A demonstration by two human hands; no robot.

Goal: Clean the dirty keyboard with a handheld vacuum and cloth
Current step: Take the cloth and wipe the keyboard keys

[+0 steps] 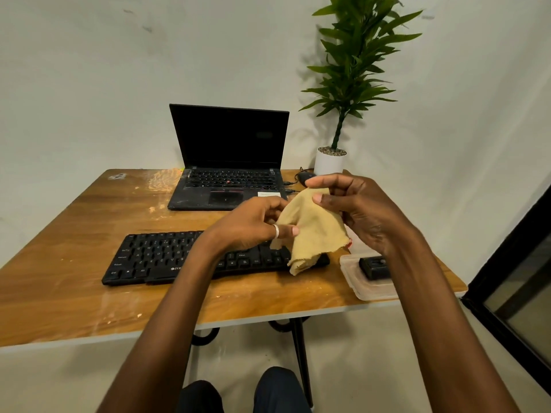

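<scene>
Yellow cloth (310, 231) pinched from both sides, bunched, lower corner hanging free. Left hand (253, 225): thumb and fingers curled onto the cloth's left edge. Right hand (357, 210): thumb and forefinger nipping the top fold, other fingers loosely curled behind. Both up off the surface (74, 293), resting on nothing.

Directly below and off to the left: keyboard (155, 257), black, flat, long axis running left-right across the near part of the surface, slightly skewed. Hanging corner over its right end; touching or just clear, cannot tell. Left wrist above the middle keys, so most of the visible keys lying leftward of both hands.

Judgement: cloth stage, wipe not yet started; looks like gathering the cloth into a pad first. Next move probably down, then leftward along the long axis. Left hand nearer the bulk of the keys; right hand nearer the right end and the tray (369, 290) just beside it. Black block (372, 266) in the tray, maybe the vacuum, can't confirm.

Further out: laptop (229, 174) open behind the keyboard, well apart. Mouse (305, 177) just right of it. Plant (351, 70) at the far right corner. Pale smears and crumbs on the surface left of the laptop.
</scene>
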